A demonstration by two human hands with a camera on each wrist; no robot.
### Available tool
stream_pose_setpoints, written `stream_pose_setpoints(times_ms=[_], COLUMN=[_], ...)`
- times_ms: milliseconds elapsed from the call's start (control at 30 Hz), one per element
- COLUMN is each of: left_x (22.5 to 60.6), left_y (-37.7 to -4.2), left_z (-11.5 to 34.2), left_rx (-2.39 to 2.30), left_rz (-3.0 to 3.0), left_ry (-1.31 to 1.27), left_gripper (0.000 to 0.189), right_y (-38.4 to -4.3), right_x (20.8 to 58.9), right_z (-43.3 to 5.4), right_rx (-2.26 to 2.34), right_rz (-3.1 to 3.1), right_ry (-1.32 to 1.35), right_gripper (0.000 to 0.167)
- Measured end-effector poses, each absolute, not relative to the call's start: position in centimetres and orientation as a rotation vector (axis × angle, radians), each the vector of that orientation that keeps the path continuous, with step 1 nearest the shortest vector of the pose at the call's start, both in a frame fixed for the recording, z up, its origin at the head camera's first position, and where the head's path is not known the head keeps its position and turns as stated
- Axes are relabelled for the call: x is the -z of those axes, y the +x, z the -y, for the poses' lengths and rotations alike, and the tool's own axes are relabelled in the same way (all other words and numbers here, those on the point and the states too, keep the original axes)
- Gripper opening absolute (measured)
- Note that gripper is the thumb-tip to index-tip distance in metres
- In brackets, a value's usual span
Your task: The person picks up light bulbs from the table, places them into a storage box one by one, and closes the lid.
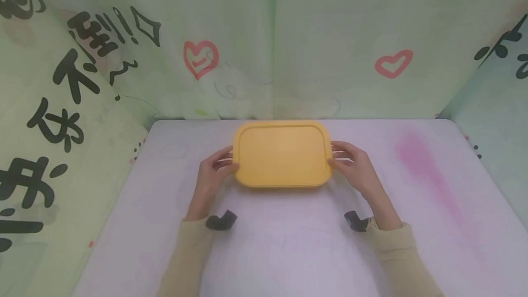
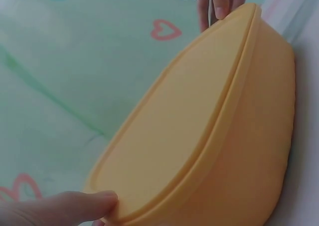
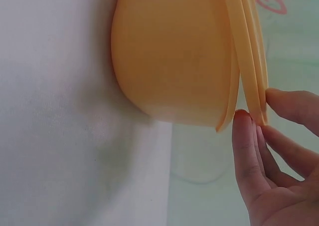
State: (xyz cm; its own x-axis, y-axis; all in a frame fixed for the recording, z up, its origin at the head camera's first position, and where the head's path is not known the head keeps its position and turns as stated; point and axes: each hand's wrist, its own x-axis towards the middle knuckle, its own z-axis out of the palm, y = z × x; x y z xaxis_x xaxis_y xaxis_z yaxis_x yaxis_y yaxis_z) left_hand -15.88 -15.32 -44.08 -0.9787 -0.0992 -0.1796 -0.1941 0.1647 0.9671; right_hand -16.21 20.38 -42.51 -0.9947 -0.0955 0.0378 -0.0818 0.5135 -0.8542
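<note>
A yellow rectangular box (image 3: 169, 51) with rounded corners stands on the table, its matching yellow lid (image 1: 283, 154) on top. At the lid's right edge, my right hand (image 1: 354, 164) pinches it between thumb and fingers. The right wrist view shows a narrow gap there between lid and box rim, with one fingertip near the gap. My left hand (image 1: 213, 174) grips the lid's left edge. In the left wrist view its thumb (image 2: 92, 205) presses on the lid's top near a corner; its other fingers are mostly hidden. The box's contents are hidden.
A white table (image 1: 284, 251) with a pink stain (image 1: 429, 168) on its right side lies under the box. Pale green curtains (image 1: 330, 22) with red hearts and black writing hang behind and at both sides. Dark wrist-worn devices (image 1: 222, 221) sit at both cuffs.
</note>
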Motion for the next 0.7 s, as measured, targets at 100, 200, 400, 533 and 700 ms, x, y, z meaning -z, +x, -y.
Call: stream_pose_setpoints(times_ms=[100, 200, 400, 533, 700], left_x=[44.3, 44.4, 44.6, 44.7, 44.9], left_y=[-16.2, -16.5, -16.9, -17.0, -17.2], left_z=[15.3, 15.3, 15.0, 14.9, 14.7], left_rx=[-1.97, -1.973, -1.97, -1.984, -1.957], left_rz=[-2.321, -2.313, -2.316, -2.313, -2.315], left_ry=[-0.299, -0.3, -0.309, -0.305, -0.352], left_gripper=[0.05, 0.05, 0.05, 0.048, 0.045], right_y=[-16.3, -16.5, -16.6, -16.6, -16.6], right_x=[42.5, 42.5, 42.4, 42.4, 42.5], right_z=[-20.4, -20.4, -20.4, -20.4, -20.4], right_rx=[1.533, 1.525, 1.505, 1.496, 1.486], right_rz=[-2.712, -2.708, -2.706, -2.7, -2.684], right_ry=[-0.151, -0.138, -0.12, -0.117, -0.097], right_gripper=[0.05, 0.051, 0.051, 0.051, 0.051])
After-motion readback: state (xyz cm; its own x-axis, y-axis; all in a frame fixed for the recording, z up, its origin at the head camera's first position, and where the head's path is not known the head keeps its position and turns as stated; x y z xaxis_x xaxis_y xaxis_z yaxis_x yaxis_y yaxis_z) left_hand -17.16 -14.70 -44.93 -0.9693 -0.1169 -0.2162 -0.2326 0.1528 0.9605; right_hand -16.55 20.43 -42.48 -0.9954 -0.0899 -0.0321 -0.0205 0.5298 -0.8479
